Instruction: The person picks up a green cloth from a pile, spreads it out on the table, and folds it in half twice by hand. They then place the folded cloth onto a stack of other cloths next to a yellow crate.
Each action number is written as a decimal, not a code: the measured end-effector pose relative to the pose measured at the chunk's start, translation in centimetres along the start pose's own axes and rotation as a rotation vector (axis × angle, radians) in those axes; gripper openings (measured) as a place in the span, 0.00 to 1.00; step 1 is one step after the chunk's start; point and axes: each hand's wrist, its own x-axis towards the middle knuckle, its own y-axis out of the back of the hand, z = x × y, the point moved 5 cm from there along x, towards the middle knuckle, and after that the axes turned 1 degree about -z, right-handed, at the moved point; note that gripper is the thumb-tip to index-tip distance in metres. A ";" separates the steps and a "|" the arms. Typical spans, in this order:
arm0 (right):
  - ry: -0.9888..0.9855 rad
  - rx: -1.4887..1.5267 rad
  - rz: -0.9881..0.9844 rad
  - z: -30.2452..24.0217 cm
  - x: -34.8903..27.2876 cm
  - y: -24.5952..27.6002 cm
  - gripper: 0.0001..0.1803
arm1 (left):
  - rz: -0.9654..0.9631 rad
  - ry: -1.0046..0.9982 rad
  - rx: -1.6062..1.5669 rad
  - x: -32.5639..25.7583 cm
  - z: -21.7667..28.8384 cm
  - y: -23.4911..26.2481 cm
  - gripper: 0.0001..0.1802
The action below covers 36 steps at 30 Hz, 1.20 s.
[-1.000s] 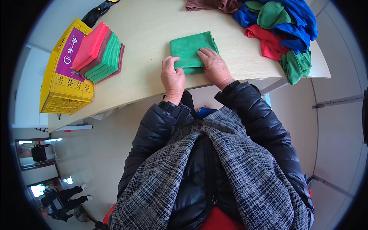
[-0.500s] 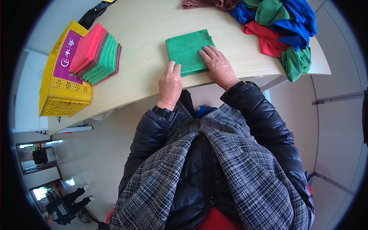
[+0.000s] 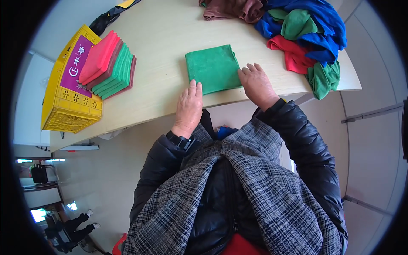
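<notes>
A green cloth (image 3: 212, 70), folded into a flat square, lies on the table near its front edge. My left hand (image 3: 189, 106) is at the cloth's near left corner, its fingers stretched out and touching the edge. Beside the right edge, close to the near corner, is my right hand (image 3: 257, 85); its fingers are extended and slightly bent, with nothing held. Any contact there is only at the fingertips. The thumbs are mostly hidden.
A yellow plastic basket (image 3: 72, 112) at the left has a stack of folded red, brown and green cloths (image 3: 108, 68) against it. Crumpled blue, red and green cloths (image 3: 293, 55) heap at the right, beside a brown cloth (image 3: 233, 9). The table (image 3: 157, 63) has a curved front edge.
My right hand has slid off the cloth's top to its right edge. My left hand's fingers have straightened at the near left corner. The whole view has shifted slightly.
</notes>
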 end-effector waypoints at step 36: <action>-0.171 0.150 0.180 -3.0 9.6 -6.1 0.34 | -0.082 0.158 -0.469 6.0 -1.9 -6.0 0.41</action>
